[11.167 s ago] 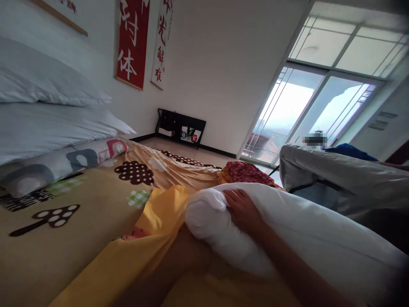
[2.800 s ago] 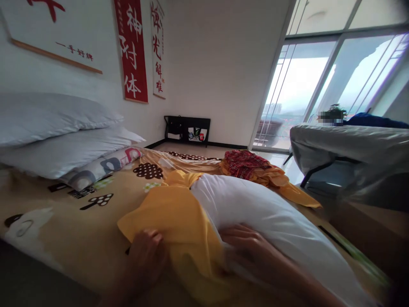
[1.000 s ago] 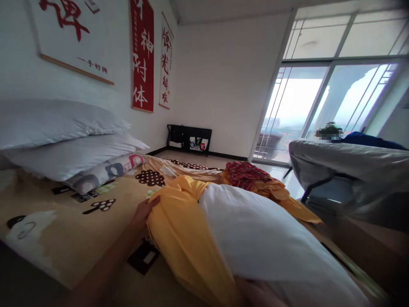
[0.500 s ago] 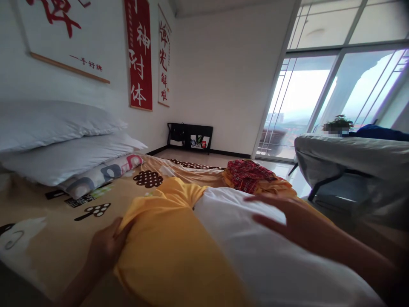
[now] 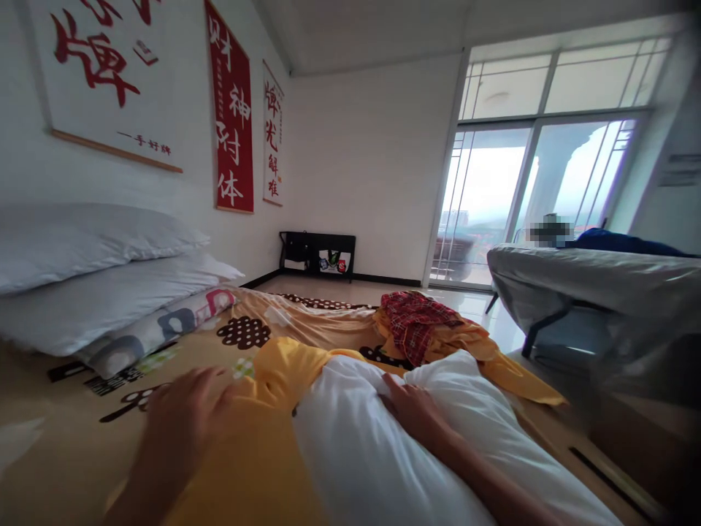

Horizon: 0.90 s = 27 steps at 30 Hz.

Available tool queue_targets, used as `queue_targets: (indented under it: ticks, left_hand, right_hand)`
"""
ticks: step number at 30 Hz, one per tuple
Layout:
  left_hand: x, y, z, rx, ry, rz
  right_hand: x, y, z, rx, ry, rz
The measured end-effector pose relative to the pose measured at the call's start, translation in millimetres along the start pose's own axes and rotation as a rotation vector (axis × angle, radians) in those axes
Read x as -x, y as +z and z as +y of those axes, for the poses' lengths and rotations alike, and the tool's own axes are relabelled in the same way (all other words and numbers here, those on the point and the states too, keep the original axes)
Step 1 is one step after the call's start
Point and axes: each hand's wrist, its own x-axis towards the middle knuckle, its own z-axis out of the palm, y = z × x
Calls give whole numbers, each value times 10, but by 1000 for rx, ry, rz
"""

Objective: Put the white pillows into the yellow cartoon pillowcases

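A white pillow (image 5: 350,431) lies on the bed in front of me, with a yellow cloth cover (image 5: 257,460) over its left part. A small dark spot, too small to name, sits at the cover's edge. My left hand (image 5: 183,416) is over the left side of the yellow cover, blurred, its fingers apart and no cloth visibly gripped. My right hand (image 5: 413,413) presses down into the white pillow, thumb and fingers apart. The pillow dents under it and bulges on both sides; the fingertips are partly sunk in the crease.
Stacked white pillows (image 5: 98,241) lie at the left, over a patterned pillow (image 5: 164,332). Beyond the white pillow is a heap with red plaid cloth (image 5: 413,321) and yellow cloth (image 5: 465,340). A plastic-covered table (image 5: 591,277) stands at the right, a black rack (image 5: 323,252) by the wall.
My left hand has let go of the yellow cloth's edge. My right hand has come down onto the white pillow and dented it. The view has tilted up and shifted right.
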Motion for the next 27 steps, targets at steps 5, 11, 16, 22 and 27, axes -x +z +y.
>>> queue_targets:
  ticks: [5,11,16,22,27]
  left_hand:
    - [-675,183,1127,185,365,-254]
    - [-694,519,1403,126,342,-501]
    - [-397,213,1411,21,371,-298]
    - [-412,281,1495,-145,448,-279]
    - [-602,291,1792,-108,471,-239]
  right_hand:
    - [267,-291,-287,76,40,58]
    - [739,-951,-205,-93,-101,-79]
    - [402,-1331,-78,-88,-142,-75]
    - [284,-425,-463,119,-240,-250]
    - [390,-504,-741,176,-252,-111]
